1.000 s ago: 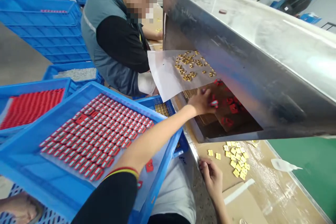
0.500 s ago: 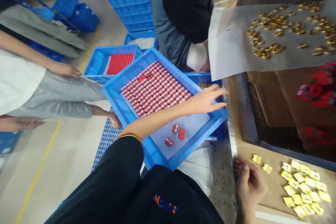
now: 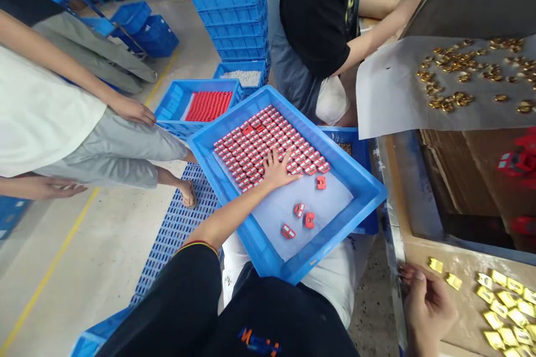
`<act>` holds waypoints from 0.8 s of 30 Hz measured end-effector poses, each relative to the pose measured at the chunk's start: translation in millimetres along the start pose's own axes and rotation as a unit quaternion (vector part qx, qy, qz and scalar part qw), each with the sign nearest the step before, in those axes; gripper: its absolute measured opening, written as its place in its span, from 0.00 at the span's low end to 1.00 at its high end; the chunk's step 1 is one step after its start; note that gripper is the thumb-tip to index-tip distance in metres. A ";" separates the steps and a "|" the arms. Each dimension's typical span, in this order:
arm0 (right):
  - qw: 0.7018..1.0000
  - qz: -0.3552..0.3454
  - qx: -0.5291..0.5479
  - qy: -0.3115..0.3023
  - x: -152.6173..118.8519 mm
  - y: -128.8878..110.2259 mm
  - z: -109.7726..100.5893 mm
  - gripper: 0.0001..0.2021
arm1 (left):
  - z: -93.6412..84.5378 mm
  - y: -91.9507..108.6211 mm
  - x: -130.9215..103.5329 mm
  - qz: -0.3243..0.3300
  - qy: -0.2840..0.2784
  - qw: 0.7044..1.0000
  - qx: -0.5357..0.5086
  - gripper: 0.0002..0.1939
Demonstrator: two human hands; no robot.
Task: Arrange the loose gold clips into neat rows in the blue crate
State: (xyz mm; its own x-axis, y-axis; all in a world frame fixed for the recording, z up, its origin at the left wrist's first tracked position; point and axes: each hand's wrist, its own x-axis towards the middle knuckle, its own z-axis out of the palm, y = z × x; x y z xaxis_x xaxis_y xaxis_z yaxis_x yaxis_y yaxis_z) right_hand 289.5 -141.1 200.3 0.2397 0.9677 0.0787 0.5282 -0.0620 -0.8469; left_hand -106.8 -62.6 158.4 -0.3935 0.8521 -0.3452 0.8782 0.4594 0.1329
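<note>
My left hand (image 3: 278, 170) lies with spread fingers on the lower edge of the rows of small red pieces (image 3: 251, 148) in the blue tray (image 3: 355, 201). The tray rests tilted over my lap. Below the rows, on the white sheet (image 3: 268, 217), are several loose red pieces (image 3: 309, 220). At the lower right, my right hand (image 3: 429, 301) rests at the table edge with fingers curled; whether it holds anything is hidden. Gold square pieces (image 3: 507, 298) lie on the table to its right.
A white sheet (image 3: 389, 89) with gold round pieces (image 3: 452, 101) lies at the upper right, above a dark-framed box (image 3: 469, 178). A person (image 3: 310, 22) works beyond the tray; another (image 3: 96, 134) stands left. Blue crates (image 3: 234, 17) are stacked behind.
My left hand has moved left from the tray's right side onto the red rows. Another loose red piece now shows near the rows' right end. The view has shifted.
</note>
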 end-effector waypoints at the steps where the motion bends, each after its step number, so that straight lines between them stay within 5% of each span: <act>1: 1.000 -0.002 -0.003 0.000 -1.3 0.0 -0.5 0.28 | 0.5 6.4 4.8 -0.007 -0.008 1.000 0.001 0.57; 5: 0.998 -0.064 -0.017 -0.017 -1.8 -12.1 2.5 0.24 | 4.7 12.3 3.0 0.010 -0.013 1.000 0.023 0.57; 8: 0.974 -0.182 -0.015 -0.135 10.1 -45.2 27.6 0.17 | 8.7 6.3 -11.4 0.059 -0.015 0.997 0.053 0.58; 11: 0.909 -0.267 -0.025 -0.318 31.5 -91.8 83.6 0.14 | 7.5 3.7 -17.8 0.085 -0.029 0.993 0.071 0.60; 15: 0.812 -0.280 -0.183 -0.479 53.1 -141.3 178.7 0.26 | -6.2 4.3 -5.8 0.056 -0.058 0.994 0.073 0.65; 18: 0.753 -0.240 -0.354 -0.500 55.6 -158.7 230.4 0.35 | -19.4 3.2 6.8 0.043 -0.082 0.992 0.082 0.65; 24: 0.745 -0.241 -0.407 -0.472 49.3 -165.1 262.8 0.33 | -24.4 -3.8 8.3 0.070 -0.087 0.989 0.095 0.59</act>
State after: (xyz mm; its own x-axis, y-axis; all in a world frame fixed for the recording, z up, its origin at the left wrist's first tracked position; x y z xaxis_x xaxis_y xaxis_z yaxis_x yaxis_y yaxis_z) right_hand 0.0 -18.9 205.7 -0.6127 0.6433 -0.4591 0.7786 0.5909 -0.2112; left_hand -120.1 -51.1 177.7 -0.2260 0.8404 -0.4925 0.9626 0.2702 0.0194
